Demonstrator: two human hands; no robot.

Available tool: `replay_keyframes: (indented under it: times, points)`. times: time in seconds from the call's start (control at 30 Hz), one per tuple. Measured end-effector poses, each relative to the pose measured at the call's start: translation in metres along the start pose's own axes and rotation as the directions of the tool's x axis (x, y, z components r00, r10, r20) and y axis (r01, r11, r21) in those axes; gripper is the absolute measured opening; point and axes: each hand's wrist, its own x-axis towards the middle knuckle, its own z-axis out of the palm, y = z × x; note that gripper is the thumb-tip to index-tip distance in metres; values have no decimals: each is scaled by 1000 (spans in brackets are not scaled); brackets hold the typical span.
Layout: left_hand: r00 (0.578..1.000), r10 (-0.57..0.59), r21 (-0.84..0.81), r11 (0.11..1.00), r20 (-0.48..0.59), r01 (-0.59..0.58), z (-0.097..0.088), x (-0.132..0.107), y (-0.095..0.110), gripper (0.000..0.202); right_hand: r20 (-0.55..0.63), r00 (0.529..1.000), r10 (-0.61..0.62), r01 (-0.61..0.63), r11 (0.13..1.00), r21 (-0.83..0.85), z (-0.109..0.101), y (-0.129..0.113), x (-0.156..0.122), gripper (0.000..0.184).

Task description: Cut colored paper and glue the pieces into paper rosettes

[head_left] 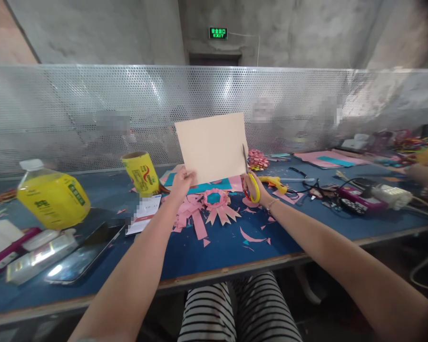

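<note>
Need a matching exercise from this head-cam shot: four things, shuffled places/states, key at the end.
Things
1. Cream sheet
2. Scissors
3. Pink rosette with ribbon tails
4. Exit sign

Places/states
A. Lit green, above the perforated panel
B. In the right hand, blades pointing up
C. Lower-left corner in the grip of the left hand
D. Lying on the blue table, between the two forearms

Pairs: 1-C, 2-B, 3-D, 4-A
</note>
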Motion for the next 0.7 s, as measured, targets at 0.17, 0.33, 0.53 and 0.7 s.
replay_keyframes:
  times: [0.17,0.33,0.53,0.7]
  points:
    - [999,42,12,999,-10,-42,-3,2,-5,23,12,1000,-21,20,997,76,-1,3,0,43]
    - [996,90,21,996,26,-91,-5,5,-8,18,129,992,-14,-11,982,188,-6,5,1,47]
    - [987,149,36,988,64,-151,-8,8,-11,16,146,987,66,-97,970,221,-8,1,0,48]
    - [978,195,160,966,78,-205,-10,7,-9,13,143,989,38,-63,982,176,-9,-8,-3,51]
